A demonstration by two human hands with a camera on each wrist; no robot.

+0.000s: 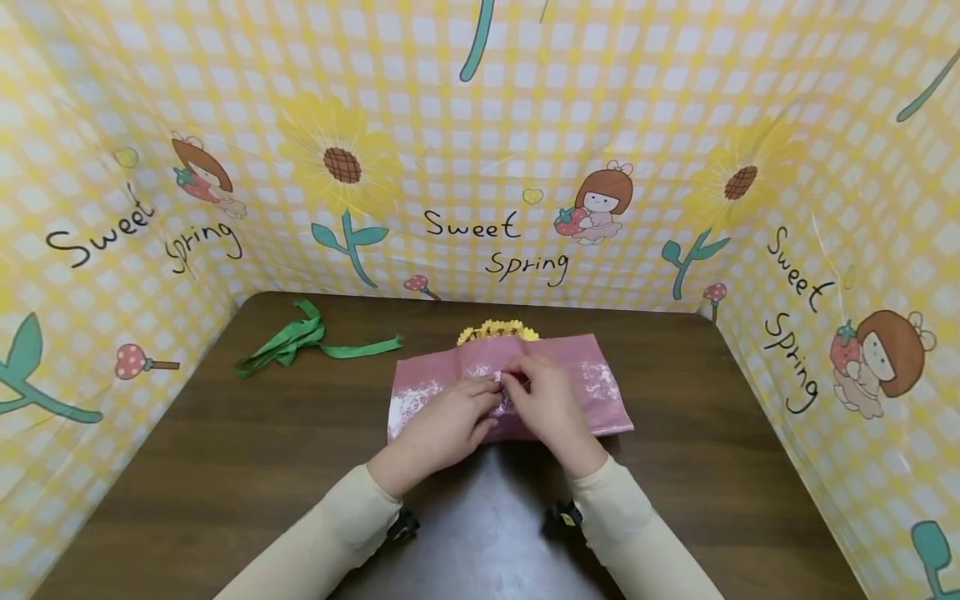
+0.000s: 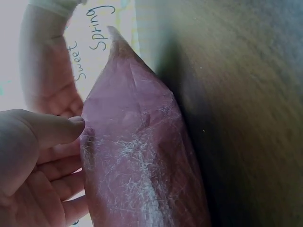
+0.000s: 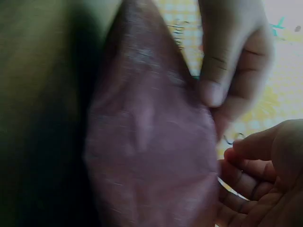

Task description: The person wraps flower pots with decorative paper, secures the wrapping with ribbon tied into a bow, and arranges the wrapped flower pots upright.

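Wrapper, pink with frosty white patches (image 1: 476, 358), is lying on a dark wooden table (image 1: 187, 483), a touch right of the middle and in the far half. Its long axis is running left to right, nearly square to the person, with the right end sitting slightly farther than the left. One end is pointing left and the other right; in the wrist views the body is bulging in the middle and tapering towards the ends.

Both hands are working at the centre of its upper side. The left hand (image 1: 450, 417) is resting on the wrapper from the left, its fingers loosely bent and pointing right and far, its thumb standing apart from them and touching the pink surface. The right hand (image 1: 547, 396) is coming in from the right, thumb and forefinger drawn together just beside the left fingertips; whether they are pinching any of the wrapper, I cannot tell.

A yellow, scalloped thing (image 1: 498, 327) is showing beyond the wrapper's far edge, partly hidden by it. A green ribbon (image 1: 296, 337) is lying in a loose bundle to the far left, one tail stretching right towards the wrapper. A yellow checked backdrop (image 1: 465, 142) is standing around the left, far and right sides.
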